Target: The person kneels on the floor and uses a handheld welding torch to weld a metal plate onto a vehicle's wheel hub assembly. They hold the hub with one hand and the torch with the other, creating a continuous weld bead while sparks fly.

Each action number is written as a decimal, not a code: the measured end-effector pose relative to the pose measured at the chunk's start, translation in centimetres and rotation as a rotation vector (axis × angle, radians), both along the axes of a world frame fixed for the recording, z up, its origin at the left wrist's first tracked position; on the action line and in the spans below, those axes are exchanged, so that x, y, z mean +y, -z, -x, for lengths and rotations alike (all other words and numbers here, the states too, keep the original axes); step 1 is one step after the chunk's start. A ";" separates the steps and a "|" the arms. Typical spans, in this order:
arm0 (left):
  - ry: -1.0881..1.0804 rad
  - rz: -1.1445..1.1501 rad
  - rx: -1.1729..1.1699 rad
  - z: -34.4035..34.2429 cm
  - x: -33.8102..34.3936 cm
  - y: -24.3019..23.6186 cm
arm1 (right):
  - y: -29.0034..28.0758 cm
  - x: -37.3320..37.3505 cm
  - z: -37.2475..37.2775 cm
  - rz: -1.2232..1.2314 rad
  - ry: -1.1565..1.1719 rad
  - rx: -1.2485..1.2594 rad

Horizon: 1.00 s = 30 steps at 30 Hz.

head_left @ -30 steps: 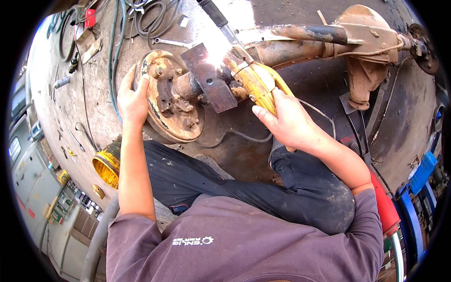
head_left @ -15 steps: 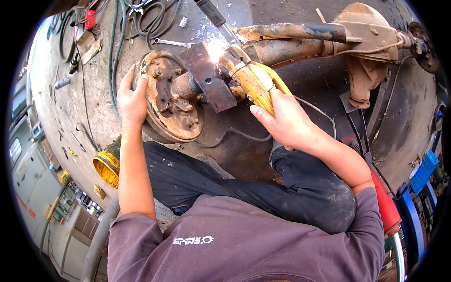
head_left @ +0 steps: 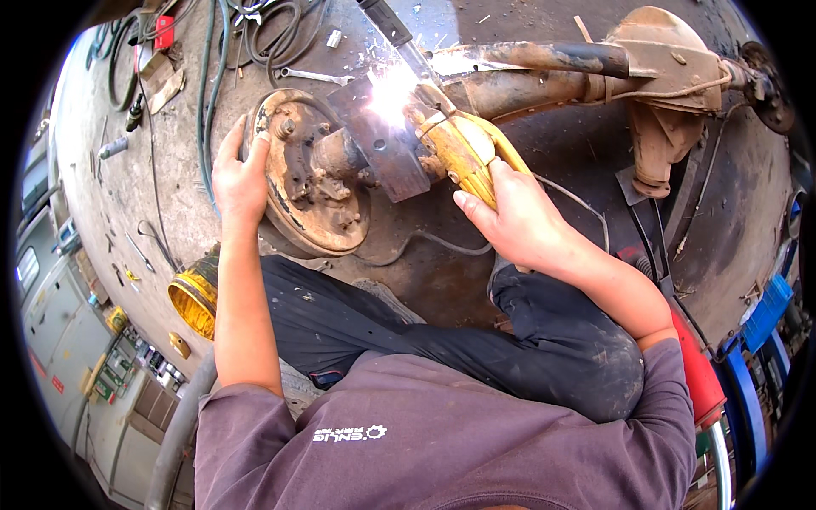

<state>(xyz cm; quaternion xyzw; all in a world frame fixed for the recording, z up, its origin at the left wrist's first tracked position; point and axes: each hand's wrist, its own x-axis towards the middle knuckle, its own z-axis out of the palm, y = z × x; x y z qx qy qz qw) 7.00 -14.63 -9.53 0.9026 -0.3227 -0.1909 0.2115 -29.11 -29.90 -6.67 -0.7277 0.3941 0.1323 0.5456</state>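
My left hand (head_left: 240,180) is closed around the left rim of a rusty round brake backing plate (head_left: 327,200), thumb on its face. My right hand (head_left: 520,208) wraps the handle of a yellow welding electrode holder (head_left: 463,153). The holder's front end lies beside a dark steel bracket plate (head_left: 378,144) that has a hole in it. A bright welding arc (head_left: 391,100) burns at the bracket's upper right edge, and its glare hides the electrode tip and the joint. Behind the holder a rusty vehicle axle (head_left: 527,89) runs to the right.
A black-handled tool (head_left: 387,24) slants down toward the arc. Beyond the backing plate lie a wrench (head_left: 313,77) and coiled cables (head_left: 272,34). A yellow bucket-like container (head_left: 195,302) stands by my left forearm, and a red cylinder (head_left: 699,370) by my right elbow. A differential housing (head_left: 667,59) bulges at the right.
The arc's glow has grown larger and brighter, with more light on the axle behind. The bracket and holder sit very slightly further right. Both hands keep their grips.
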 end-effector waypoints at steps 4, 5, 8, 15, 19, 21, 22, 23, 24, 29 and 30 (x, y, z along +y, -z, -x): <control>-0.014 0.014 0.020 -0.1 0.2 0.2 | 0.0 -0.1 -0.2 -0.003 -0.016 0.012; -0.017 0.016 0.024 -0.1 0.2 0.1 | 0.0 -0.1 -0.2 -0.005 -0.018 0.013; -0.020 0.019 0.028 0.1 0.0 0.0 | -0.1 0.0 0.0 -0.012 0.003 0.005; -0.004 0.009 0.007 0.0 0.0 0.0 | 0.3 0.2 0.1 0.001 0.013 -0.025; -0.007 0.013 0.012 0.0 0.0 0.0 | 0.5 0.2 0.1 0.006 0.000 -0.022; -0.020 0.008 0.021 0.2 0.0 -0.1 | 0.3 0.1 0.0 -0.007 -0.003 -0.010; -0.027 0.005 0.025 0.2 0.0 -0.2 | 0.3 0.1 0.0 -0.008 0.001 -0.010; -0.020 0.007 0.017 0.1 0.0 -0.2 | 0.2 0.1 0.0 -0.008 0.006 -0.010; -0.014 0.008 0.010 0.0 0.0 -0.1 | 0.3 0.1 0.0 -0.007 0.010 -0.015; 0.019 0.007 -0.030 0.4 -0.2 -0.4 | 0.1 0.1 0.0 -0.015 0.015 -0.005; 0.021 0.006 -0.034 0.4 -0.1 -0.3 | 0.1 0.1 0.0 -0.020 0.015 -0.001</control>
